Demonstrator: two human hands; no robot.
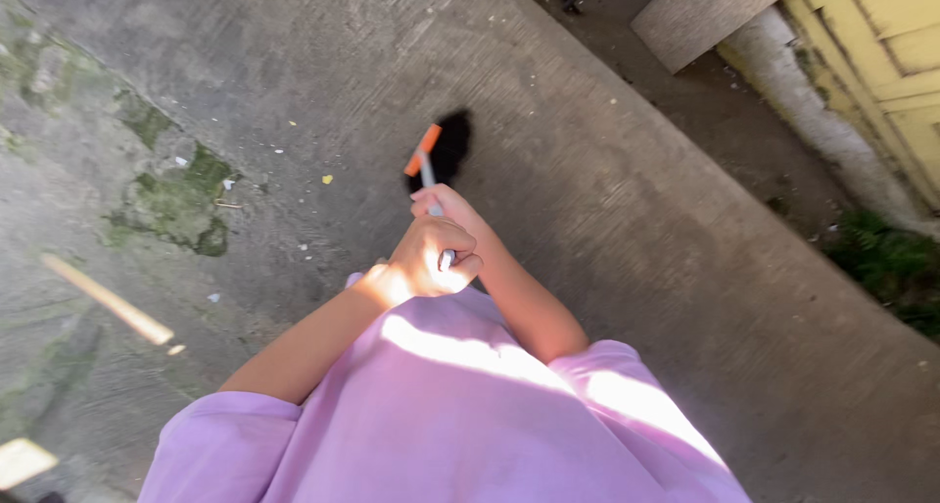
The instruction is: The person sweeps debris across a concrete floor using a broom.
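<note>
Two hands are wrapped around one thin pole, and I read them from the fingers out. My left hand [431,258] has its fingers curled tight round the top end of the broom handle [438,231], knuckles up, the pale tip of the handle poking out just under the fist. My right hand [443,205] sits farther down the same handle, just beyond the left one, fingers closed on it too, though most of them are hidden behind the left fist. Both grips are full fists, no slack that I can see.

From the hands the handle runs away from me to the broom head [439,150], an orange block with dark bristles, which is down at the concrete ground [607,199] a little ahead of my body. Both forearms come up out of the short sleeves of a lilac shirt [441,415], lit in patches by the sun.

Around the bristles lie small pale scraps [326,180]. Off to my left is a patch of green moss [181,204]. At the far right stands a yellow panelled door [891,62], with a low plant [881,263] below it.
</note>
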